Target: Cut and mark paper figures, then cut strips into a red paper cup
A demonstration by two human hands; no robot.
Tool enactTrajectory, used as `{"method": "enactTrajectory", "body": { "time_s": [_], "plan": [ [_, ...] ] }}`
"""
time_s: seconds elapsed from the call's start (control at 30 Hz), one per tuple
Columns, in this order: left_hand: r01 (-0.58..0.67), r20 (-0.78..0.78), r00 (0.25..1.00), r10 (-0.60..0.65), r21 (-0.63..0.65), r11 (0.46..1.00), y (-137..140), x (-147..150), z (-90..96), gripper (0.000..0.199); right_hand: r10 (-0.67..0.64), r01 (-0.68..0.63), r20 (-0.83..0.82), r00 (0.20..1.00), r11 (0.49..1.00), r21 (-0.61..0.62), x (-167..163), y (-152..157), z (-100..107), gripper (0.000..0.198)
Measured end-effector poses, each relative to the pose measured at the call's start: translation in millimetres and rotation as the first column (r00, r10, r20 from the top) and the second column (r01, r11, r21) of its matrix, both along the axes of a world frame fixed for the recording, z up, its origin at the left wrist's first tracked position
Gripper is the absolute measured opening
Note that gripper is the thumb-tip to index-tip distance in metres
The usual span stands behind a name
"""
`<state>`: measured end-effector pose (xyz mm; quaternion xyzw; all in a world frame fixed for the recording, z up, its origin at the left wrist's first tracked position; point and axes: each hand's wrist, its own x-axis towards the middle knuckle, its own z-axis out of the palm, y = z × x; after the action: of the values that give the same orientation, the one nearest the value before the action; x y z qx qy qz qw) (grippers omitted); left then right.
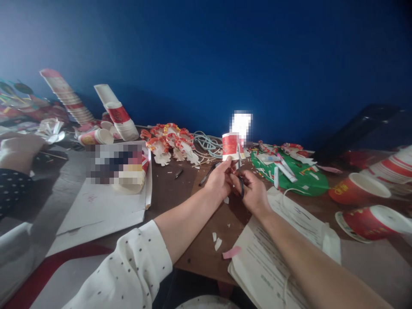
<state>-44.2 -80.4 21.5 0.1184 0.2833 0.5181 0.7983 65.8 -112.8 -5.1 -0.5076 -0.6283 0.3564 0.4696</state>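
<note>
My left hand (220, 180) is closed on a red and white paper cup piece (229, 146), pinching its lower edge and holding it up over the table. Closed around the handles of a pair of scissors (238, 165) is my right hand (254, 191). The scissors' blades point upward along the right side of the paper cup piece. Whether they are biting into it I cannot tell. Small white paper scraps (218, 243) lie on the brown table below my hands.
Behind on the left are red and white cutouts (172, 141) and leaning paper cup stacks (120, 120). A green round mat (305, 182) with scraps, tipped cups (376, 223) and printed sheets (257, 257) lie right. Another person's hand (19, 148) is at far left, beyond a white board (106, 210).
</note>
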Motion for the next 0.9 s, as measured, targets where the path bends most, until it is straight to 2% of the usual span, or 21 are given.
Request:
{"method": "enactTrajectory", "body": {
  "time_s": [0.27, 0.4, 0.53, 0.63, 0.9],
  "plan": [
    [-0.066, 0.049, 0.997, 0.067, -0.027, 0.997, 0, 3, 1.1, 0.024, 0.02, -0.02, -0.047, 0.999, 1.0, -0.004, -2, 0, 0, 0.031],
    [0.001, 0.025, 1.0, -0.001, 0.023, 1.0, 1, 1, -2.3, 0.027, 0.001, -0.006, -0.107, 0.994, 0.999, -0.044, -4, 0, 2, 0.031],
    [0.105, -0.075, 0.992, -0.1, 0.059, 0.993, -1, 1, -6.2, 0.034, -0.04, 0.029, -0.156, 0.987, 0.997, -0.072, -4, 2, 1, 0.033],
    [0.098, -0.11, 0.99, -0.09, 0.074, 0.992, -2, 5, -10.7, 0.033, -0.053, 0.047, -0.148, 0.987, 0.998, -0.046, -1, 4, 0, 0.032],
    [0.092, -0.085, 0.993, -0.084, 0.108, 0.99, 0, 8, -17.0, 0.033, -0.056, 0.051, -0.135, 0.989, 0.998, -0.047, 0, 5, 0, 0.032]
  ]
}}
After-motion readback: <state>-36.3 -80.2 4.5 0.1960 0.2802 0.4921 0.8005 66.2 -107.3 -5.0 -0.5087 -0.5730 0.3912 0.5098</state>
